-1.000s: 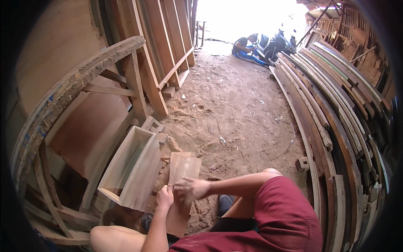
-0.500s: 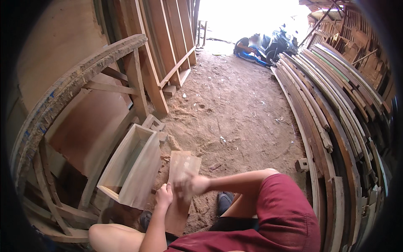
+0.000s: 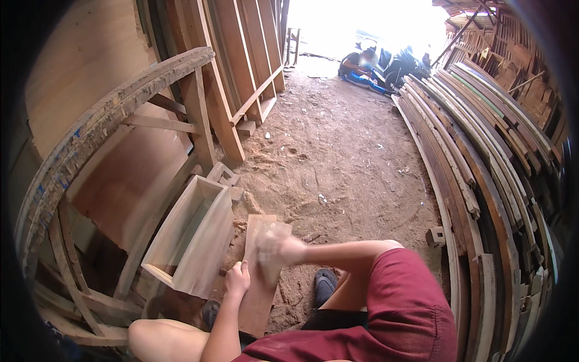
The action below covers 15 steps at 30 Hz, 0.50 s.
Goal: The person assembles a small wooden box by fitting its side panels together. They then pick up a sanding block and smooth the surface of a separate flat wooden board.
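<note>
A flat wooden board (image 3: 258, 304) stands tilted between my knees, its far end pointing away from me. My left hand (image 3: 237, 279) is closed round the board's left edge, thumb on top. Over the upper part of the board's face is my right hand (image 3: 282, 248), smeared by motion; its fingers and anything under them cannot be made out. Just left of the board rests an open wooden drawer-like box (image 3: 205, 253) with a hollow inside.
A rough curved wooden frame (image 3: 114, 99) rises at the left, with tall wooden frames (image 3: 211, 90) behind it. Long planks (image 3: 476, 157) lie stacked along the right, a hollow block (image 3: 435, 236) beside them. Far off, a person (image 3: 356, 66) sits by a motorbike (image 3: 401, 69) on the dirt floor.
My right hand has shifted slightly up along the board, blurred in both frames. My left hand keeps its hold on the edge. The box has stayed in place.
</note>
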{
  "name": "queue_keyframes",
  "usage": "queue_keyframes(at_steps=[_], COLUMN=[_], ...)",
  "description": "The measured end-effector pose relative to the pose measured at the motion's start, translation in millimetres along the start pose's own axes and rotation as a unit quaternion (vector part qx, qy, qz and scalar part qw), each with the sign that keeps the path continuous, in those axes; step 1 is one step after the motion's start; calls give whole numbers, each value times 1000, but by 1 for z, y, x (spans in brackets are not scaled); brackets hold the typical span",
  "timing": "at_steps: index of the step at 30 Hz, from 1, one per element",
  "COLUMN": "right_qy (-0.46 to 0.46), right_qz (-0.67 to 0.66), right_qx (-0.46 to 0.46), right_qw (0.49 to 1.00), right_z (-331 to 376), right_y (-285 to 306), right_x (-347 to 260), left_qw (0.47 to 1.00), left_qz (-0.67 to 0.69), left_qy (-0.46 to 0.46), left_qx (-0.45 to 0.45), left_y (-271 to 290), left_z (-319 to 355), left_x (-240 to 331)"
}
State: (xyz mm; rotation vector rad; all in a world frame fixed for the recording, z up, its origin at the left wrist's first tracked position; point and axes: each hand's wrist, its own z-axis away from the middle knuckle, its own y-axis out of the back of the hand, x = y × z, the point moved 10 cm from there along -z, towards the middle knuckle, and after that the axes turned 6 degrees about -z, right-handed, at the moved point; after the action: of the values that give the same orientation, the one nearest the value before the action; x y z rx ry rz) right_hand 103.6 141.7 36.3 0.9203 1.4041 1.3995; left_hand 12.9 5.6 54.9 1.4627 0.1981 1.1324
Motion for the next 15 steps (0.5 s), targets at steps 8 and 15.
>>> queue_keyframes(at_steps=[8,15], right_qy=[55,-43], right_qz=[-4,23], right_qx=[28,62], right_qw=[998,997], right_z=[-5,-1], right_y=[56,53], right_x=[-89,10], left_qw=[1000,1000], left_qz=[0,14], left_qy=[10,7], left_qx=[13,15], left_y=[9,8], left_z=[3,5], left_x=[-11,-4])
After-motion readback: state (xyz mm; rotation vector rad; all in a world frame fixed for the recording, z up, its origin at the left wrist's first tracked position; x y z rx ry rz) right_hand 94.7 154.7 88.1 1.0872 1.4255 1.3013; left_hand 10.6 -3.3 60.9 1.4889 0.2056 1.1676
